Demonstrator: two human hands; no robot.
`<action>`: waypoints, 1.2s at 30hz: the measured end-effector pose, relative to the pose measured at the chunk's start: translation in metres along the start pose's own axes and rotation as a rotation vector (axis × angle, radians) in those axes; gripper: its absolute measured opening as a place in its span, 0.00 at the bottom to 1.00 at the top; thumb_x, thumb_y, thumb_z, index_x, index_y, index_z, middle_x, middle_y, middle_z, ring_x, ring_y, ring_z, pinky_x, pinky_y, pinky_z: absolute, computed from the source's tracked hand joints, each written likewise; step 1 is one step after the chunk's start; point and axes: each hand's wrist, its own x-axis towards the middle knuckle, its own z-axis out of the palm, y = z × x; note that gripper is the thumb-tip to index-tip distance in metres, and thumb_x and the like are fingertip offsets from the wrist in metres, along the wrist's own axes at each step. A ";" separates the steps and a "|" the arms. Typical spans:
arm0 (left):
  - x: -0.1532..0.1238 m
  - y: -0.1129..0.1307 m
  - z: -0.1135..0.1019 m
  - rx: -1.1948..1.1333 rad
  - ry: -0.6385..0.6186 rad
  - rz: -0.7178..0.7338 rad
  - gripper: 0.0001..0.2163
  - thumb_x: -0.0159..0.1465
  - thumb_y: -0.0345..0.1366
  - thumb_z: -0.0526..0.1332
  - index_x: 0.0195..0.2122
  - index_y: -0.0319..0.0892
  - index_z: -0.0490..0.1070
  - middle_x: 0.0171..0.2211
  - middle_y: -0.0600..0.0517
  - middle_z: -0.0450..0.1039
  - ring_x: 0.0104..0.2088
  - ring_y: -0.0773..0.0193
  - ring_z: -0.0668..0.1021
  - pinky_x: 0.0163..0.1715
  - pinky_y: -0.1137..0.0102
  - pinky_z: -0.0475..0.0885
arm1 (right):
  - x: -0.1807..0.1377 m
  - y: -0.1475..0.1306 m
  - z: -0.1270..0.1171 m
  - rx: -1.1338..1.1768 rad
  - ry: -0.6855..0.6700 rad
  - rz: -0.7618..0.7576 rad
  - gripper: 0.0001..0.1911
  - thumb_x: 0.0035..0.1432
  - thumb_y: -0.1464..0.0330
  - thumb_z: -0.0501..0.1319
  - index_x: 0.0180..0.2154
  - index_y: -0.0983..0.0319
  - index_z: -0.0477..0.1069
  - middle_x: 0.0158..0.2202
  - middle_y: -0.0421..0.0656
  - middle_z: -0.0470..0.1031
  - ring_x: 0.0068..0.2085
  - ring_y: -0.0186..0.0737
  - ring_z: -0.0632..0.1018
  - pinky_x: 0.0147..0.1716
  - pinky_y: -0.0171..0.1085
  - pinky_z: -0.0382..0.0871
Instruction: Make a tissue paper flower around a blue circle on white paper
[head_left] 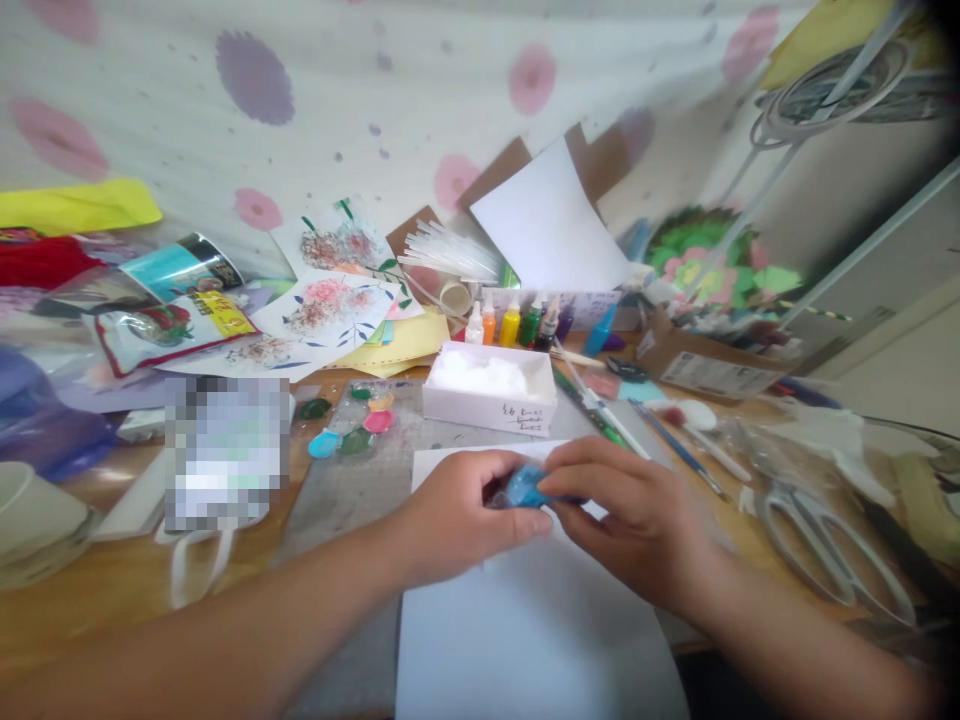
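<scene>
Both hands meet over a sheet of white paper [525, 620] around a small, shiny, crumpled blue bundle [525, 486], partly wrapped in what looks like clear film. My left hand [457, 505] curls round the bundle from the left, its thumb along the near side. From the right, the bent fingers of my right hand [622, 500] pinch the bundle's edge. The fingers cover much of it, so its exact kind is unclear. Just beyond the hands stands a white box [491, 412] filled with fluffy white material like cotton.
Paint palettes [354, 441] lie left of the box on a grey mat [337, 530]. Several paint bottles [511, 324] line up behind it. Scissors [817, 545] and a blue brush [679, 450] are at right. Painted sheets [330, 310] and a blurred-out phone-like object [229, 450] sit left.
</scene>
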 end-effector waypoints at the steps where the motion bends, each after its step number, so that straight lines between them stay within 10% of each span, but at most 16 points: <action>1: 0.000 0.000 0.000 0.005 0.021 -0.001 0.13 0.57 0.42 0.61 0.40 0.41 0.69 0.29 0.56 0.65 0.28 0.68 0.66 0.27 0.74 0.62 | 0.001 0.000 -0.001 0.019 0.011 0.005 0.11 0.52 0.80 0.59 0.36 0.61 0.70 0.36 0.43 0.72 0.36 0.33 0.76 0.34 0.30 0.73; 11: 0.000 -0.001 -0.003 -0.101 0.050 -0.071 0.17 0.57 0.47 0.61 0.40 0.39 0.70 0.25 0.55 0.63 0.24 0.70 0.64 0.22 0.75 0.60 | -0.007 0.009 -0.003 -0.207 -0.065 -0.084 0.16 0.57 0.74 0.58 0.47 0.57 0.68 0.44 0.46 0.69 0.38 0.36 0.76 0.34 0.35 0.74; 24: 0.001 0.000 -0.003 -0.101 -0.002 -0.009 0.15 0.56 0.46 0.63 0.37 0.39 0.70 0.27 0.55 0.64 0.27 0.70 0.66 0.25 0.74 0.62 | -0.002 -0.004 0.004 -0.202 0.011 -0.100 0.09 0.53 0.77 0.59 0.37 0.61 0.70 0.36 0.44 0.75 0.35 0.36 0.77 0.33 0.34 0.73; 36: 0.003 0.000 0.003 -0.130 0.123 -0.023 0.12 0.57 0.39 0.63 0.39 0.38 0.71 0.28 0.54 0.68 0.27 0.69 0.72 0.30 0.71 0.68 | -0.012 -0.016 -0.027 0.239 0.242 0.338 0.08 0.49 0.78 0.63 0.29 0.59 0.72 0.29 0.40 0.75 0.33 0.35 0.76 0.31 0.33 0.71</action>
